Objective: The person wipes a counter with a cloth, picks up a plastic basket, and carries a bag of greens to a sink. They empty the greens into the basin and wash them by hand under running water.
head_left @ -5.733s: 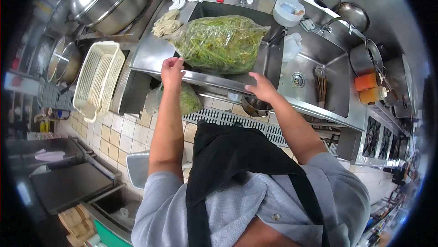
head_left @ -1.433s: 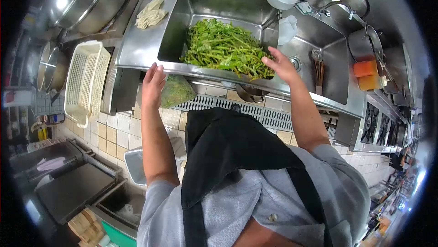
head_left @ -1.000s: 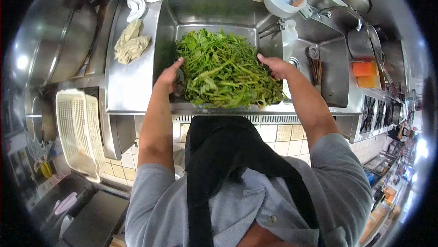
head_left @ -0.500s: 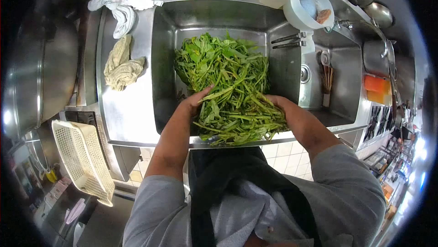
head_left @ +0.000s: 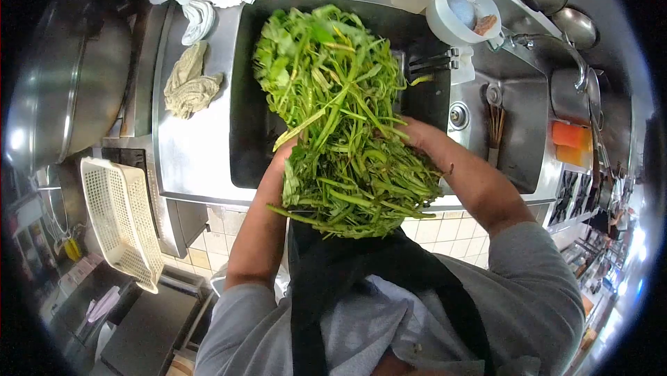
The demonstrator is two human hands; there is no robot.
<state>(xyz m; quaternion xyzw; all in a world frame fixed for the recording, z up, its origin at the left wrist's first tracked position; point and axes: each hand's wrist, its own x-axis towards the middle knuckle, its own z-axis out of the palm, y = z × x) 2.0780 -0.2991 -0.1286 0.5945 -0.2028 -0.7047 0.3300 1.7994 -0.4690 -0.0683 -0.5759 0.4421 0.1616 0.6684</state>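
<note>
You are lifting the big heap of bright-green, long-stemmed leafy vegetables [head_left: 344, 91] higher than a moment ago, when it was lying lower in the deep rectangular stainless-steel sink [head_left: 251, 126]. Now it is rising above the basin, and its near stems are overhanging the near rim and covering part of your black cloth apron [head_left: 361, 265]. Your left hand [head_left: 284, 155] is supporting the heap from the left and your right hand [head_left: 419, 135] from the right; both are keeping hold, but the greens are hiding your fingers, so I cannot tell how tightly they are curling. The crumpled beige cloth [head_left: 191, 90] is still lying left of the sink.
</note>
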